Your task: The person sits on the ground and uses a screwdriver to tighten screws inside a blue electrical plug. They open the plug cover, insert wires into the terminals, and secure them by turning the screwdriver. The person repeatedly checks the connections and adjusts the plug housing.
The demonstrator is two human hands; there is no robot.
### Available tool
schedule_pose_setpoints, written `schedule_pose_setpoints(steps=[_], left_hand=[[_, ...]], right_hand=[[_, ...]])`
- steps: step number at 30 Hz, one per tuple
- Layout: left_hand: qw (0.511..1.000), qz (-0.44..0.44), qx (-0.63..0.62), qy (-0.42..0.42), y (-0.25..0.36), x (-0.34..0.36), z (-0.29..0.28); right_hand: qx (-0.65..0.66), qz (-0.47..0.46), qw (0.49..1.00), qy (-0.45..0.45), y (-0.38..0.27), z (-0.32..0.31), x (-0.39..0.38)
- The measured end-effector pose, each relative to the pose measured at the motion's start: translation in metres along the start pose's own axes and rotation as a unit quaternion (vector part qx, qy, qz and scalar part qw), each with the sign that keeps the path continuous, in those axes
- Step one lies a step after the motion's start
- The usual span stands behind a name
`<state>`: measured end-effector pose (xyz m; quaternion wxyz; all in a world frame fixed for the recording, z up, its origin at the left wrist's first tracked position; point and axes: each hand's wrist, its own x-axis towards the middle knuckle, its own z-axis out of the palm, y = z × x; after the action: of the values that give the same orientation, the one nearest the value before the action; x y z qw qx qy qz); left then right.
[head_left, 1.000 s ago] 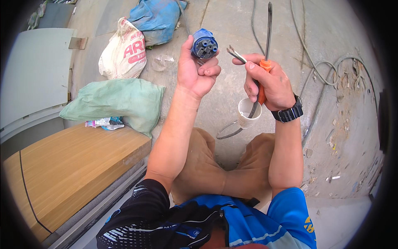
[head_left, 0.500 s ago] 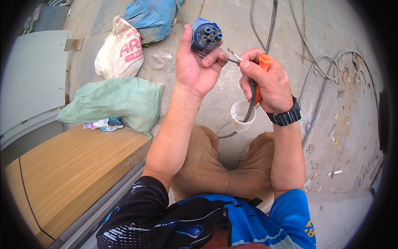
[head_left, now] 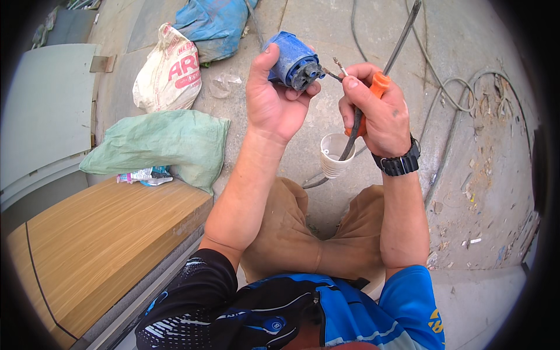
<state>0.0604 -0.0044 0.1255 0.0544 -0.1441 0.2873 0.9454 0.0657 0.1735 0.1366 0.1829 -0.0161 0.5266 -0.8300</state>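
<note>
My left hand is closed around a blue industrial plug, whose black terminal end tilts toward the right. My right hand grips a screwdriver with an orange handle; its dark shaft points up and away. The same fingers pinch the end of a black cable, where stripped wires stick out beside the plug's terminals. Whether a wire touches a terminal I cannot tell. Lower down, the cable runs through a white threaded plastic cup-shaped cover, which hangs on it above my knees.
A wood-grain panel lies at the left, with a green sack at its far end. Beyond are a white bag and a blue sack. Grey cables loop over the concrete floor at the right, near scattered debris.
The plug has turned, so its blue side shows more and its terminal face less. The screwdriver's shaft has swung to the right. The white cover has shifted slightly left.
</note>
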Motion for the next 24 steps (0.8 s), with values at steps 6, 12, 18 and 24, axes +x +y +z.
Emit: schedule_pose_setpoints(steps=[6, 12, 18, 24], left_hand=[[0.993, -0.050, 0.059, -0.086, 0.015, 0.005, -0.006], [0.955, -0.066, 0.289, -0.027, 0.014, 0.009, -0.009], [0.781, -0.175, 0.599, 0.006, -0.028, 0.045, -0.088], [0.607, -0.306, 0.729, -0.084, -0.096, 0.039, -0.214]], right_hand=[[0.028, -0.009, 1.000, 0.008, -0.001, -0.004, 0.002], [0.058, -0.038, 0.997, 0.022, 0.002, -0.009, 0.004], [-0.059, -0.068, 0.994, 0.068, -0.001, -0.012, 0.006], [-0.117, -0.103, 0.985, 0.070, -0.012, -0.012, -0.006]])
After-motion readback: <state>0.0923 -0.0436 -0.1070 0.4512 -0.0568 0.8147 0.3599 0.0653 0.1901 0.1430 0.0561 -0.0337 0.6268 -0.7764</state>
